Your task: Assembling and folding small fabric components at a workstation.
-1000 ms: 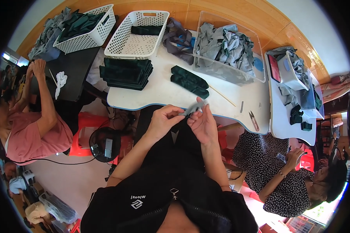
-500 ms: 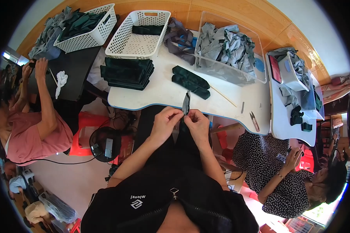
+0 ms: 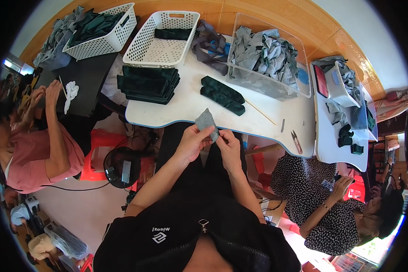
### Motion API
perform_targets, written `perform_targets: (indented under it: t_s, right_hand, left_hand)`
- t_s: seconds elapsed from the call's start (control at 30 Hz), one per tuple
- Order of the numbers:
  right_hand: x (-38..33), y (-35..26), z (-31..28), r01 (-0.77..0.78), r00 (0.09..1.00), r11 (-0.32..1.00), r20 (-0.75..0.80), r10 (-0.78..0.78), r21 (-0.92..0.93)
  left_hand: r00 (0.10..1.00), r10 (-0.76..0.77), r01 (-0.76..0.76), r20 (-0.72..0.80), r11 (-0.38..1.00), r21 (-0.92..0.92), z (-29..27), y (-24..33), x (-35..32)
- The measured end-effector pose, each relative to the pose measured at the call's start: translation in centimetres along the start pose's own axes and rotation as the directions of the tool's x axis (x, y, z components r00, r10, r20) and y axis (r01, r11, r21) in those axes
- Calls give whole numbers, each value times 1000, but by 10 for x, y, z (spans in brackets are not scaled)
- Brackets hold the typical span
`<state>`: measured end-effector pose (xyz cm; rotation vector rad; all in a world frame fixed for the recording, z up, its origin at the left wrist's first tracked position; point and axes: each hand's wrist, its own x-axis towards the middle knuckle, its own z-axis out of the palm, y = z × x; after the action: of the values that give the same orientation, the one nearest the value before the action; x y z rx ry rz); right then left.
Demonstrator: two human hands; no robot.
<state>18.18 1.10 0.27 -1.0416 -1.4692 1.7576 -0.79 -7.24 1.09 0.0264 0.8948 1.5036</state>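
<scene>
Between my hands, just off the table's front edge, is a small grey fabric piece (image 3: pixel 206 119) with a pointed top end. My left hand (image 3: pixel 192 144) is closed on it, thumb laid over its face. The fingers of my right hand (image 3: pixel 227 146) pinch its lower right edge. Beyond my hands two dark green velvet strips (image 3: pixel 222 95) lie side by side on the white table (image 3: pixel 186 108), a thin wooden stick (image 3: pixel 260 111) beside them. To their left sits a neat stack of dark green velvet pieces (image 3: pixel 147 86).
A white perforated basket (image 3: pixel 131 56) and a clear bin (image 3: pixel 267 86) of grey-green fabric pieces stand at the back. Thread snips (image 3: pixel 297 142) lie near the right edge. One person in pink (image 3: pixel 50 154) sits left, another in a patterned dress (image 3: pixel 331 217) right. A black fan (image 3: pixel 122 167) stands lower left.
The fabric piece has turned from edge-on and narrow to showing its flat grey face, tilting left. My left fingers have shifted under it. The person on the left has lowered their hands.
</scene>
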Motion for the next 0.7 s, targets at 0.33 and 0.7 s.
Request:
perform_targets:
  t_s: [0.33, 0.7]
  right_hand:
    - [-1, -3, 0, -9, 1000, 981, 19, 13, -195]
    - [-5, 6, 5, -117, 993, 978, 14, 117, 174]
  left_hand:
    - [987, -109, 126, -117, 980, 151, 0, -21, -22]
    - [989, -105, 110, -101, 993, 46, -1, -8, -18]
